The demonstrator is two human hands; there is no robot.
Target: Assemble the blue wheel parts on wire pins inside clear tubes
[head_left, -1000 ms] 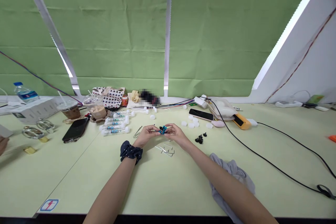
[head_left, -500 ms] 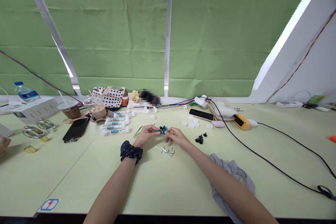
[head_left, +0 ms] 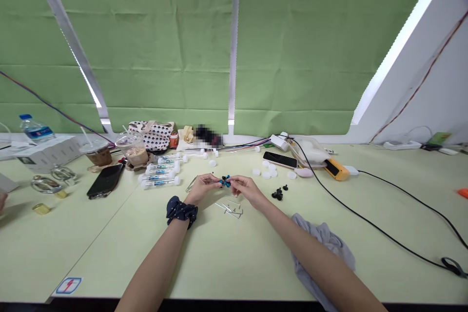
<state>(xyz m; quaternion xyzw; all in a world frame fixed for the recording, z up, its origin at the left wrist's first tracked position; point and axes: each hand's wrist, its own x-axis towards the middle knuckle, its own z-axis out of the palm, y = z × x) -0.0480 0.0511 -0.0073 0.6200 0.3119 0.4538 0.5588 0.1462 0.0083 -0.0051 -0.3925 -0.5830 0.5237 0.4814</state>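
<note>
Between my two hands, above the middle of the table, is a small blue and black piece (head_left: 225, 182). My left hand (head_left: 201, 187) pinches its left side, with a dark scrunchie (head_left: 182, 211) round the wrist. The fingertips of my right hand (head_left: 245, 189) are closed on its right side. Thin silver rods (head_left: 229, 210) lie on the table just below my hands. Several black knobs (head_left: 278, 194) sit to the right, and white round caps (head_left: 266, 173) lie behind them. Clear tubes with white ends (head_left: 161, 175) are grouped to the left.
Left of the tubes are a black phone (head_left: 106, 180) and two drink cups (head_left: 137, 154). At right lie another phone (head_left: 280, 159), a yellow device (head_left: 337, 169), a black cable (head_left: 369, 229) and a grey cloth (head_left: 325, 241) under my right forearm. Another person's hand shows at the left edge.
The blue and black piece has turned slightly and shifted a little left between my fingers. At the left edge the other person's hand has moved further out of view.
</note>
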